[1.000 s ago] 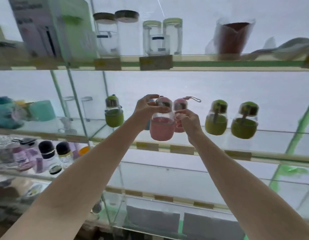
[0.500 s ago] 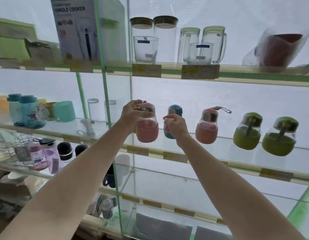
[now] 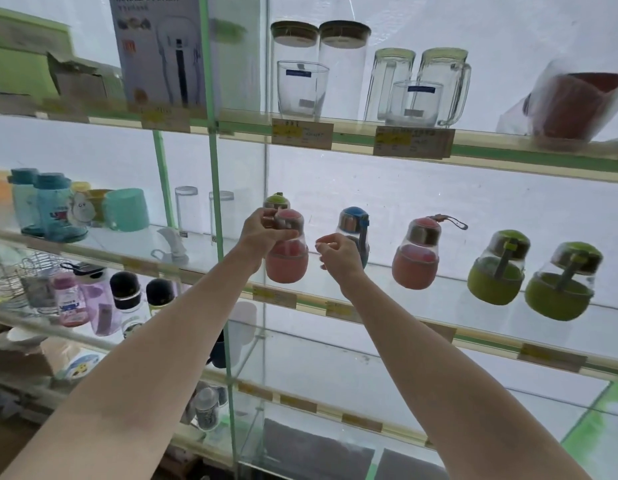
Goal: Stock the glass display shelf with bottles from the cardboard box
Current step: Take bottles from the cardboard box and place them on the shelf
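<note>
My left hand [image 3: 264, 232] grips the neck of a pink round-bellied bottle [image 3: 286, 261] standing at the left end of the middle glass shelf [image 3: 435, 322]. A green-capped bottle [image 3: 277, 201] is partly hidden behind it. My right hand [image 3: 338, 256] hovers just right of the pink bottle, fingers curled and holding nothing, in front of a blue-capped bottle [image 3: 352, 223]. Further right stand a second pink bottle [image 3: 416, 261] with a strap and two green bottles [image 3: 497, 270] [image 3: 562, 282]. The cardboard box is out of view.
The top shelf carries glass jars [image 3: 319, 53], tumblers and mugs [image 3: 439, 81], a cooker box [image 3: 158, 50] and a red cup in plastic [image 3: 577, 102]. A green upright post [image 3: 214, 188] divides off the left bay, which holds teal bottles [image 3: 53, 209], cups and dark-capped bottles [image 3: 125, 289].
The pink bottle in my left hand has travelled left along the shelf, away from the other pink bottle. My right hand has come off it and drawn back slightly.
</note>
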